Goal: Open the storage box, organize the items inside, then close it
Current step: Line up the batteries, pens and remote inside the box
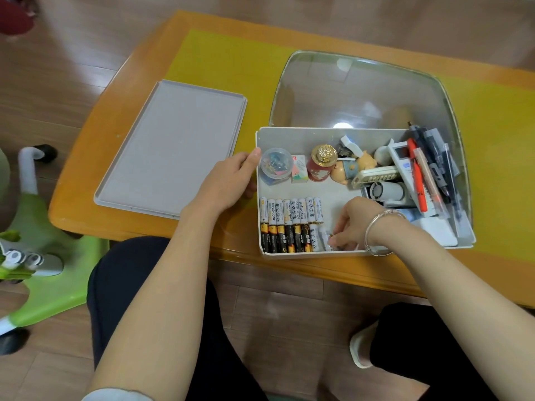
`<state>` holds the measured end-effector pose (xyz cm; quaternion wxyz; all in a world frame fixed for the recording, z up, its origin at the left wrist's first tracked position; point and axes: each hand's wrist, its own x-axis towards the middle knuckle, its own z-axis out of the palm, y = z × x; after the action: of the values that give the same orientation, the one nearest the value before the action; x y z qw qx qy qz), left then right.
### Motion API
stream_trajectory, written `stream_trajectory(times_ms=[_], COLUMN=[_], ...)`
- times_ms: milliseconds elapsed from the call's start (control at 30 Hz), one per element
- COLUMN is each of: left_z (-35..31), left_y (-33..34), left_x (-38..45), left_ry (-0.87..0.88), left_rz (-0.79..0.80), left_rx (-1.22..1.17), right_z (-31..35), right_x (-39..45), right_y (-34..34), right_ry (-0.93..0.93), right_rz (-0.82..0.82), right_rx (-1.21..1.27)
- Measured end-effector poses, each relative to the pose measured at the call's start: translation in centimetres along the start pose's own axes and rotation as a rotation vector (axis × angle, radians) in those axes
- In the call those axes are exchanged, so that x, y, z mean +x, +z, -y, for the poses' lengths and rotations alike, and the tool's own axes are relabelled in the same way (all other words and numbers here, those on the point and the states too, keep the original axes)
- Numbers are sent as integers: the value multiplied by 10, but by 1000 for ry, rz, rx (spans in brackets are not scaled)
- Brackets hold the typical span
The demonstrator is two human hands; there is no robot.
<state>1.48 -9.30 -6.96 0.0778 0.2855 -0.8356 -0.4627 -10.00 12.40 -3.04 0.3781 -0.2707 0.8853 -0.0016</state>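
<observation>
Fingers of the right hand [354, 224] are curled down into the near side of the storage box [292, 134], and they pinch a small battery [330, 240] at the end of the lower row. The left hand [228, 180] lies outside the box, its thumb on the left wall and the other fingers curled round that wall, so it holds the box steady.

The batteries [289, 224] lie in two neat rows in the near left corner, white ones behind and black-and-gold ones in front, just beside the right hand. I judge each battery to be small, stiff, smooth and a little heavy for its size. It rolls easily, so it is best taken at the middle of its body between thumb and finger and laid down flat against its neighbour.

Further in, a round clear tub of clips [275, 164], a red jar with a gold cap [321, 164] and a pig figure [351, 167] stand along the far side. Pens [425, 172] and other tools are piled at the right, not yet sorted.

The grey lid [173, 146] lies flat on the table [139, 68], left of the box and near the left hand.
</observation>
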Motion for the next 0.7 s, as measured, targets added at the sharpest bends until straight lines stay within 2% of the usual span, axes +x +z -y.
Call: stream_trajectory(times_ms=[100, 233, 367, 500, 700], left_z=[0, -1, -1, -1, 1], left_y=[1, 0, -1, 0, -1], left_x=[1, 0, 0, 0, 0], left_ry=[4, 1, 0, 2, 4], left_rz=[-2, -1, 1, 5, 12], left_rx=[3, 20, 7, -3, -44], right_z=[0, 2, -4, -4, 3], right_x=[0, 0, -2, -4, -2], right_y=[1, 4, -1, 1, -2], right_ry=[-11, -1, -1, -21, -67], right_rz=[4, -47, -36, -3, 18], right_rx=[82, -5, 12, -188, -320])
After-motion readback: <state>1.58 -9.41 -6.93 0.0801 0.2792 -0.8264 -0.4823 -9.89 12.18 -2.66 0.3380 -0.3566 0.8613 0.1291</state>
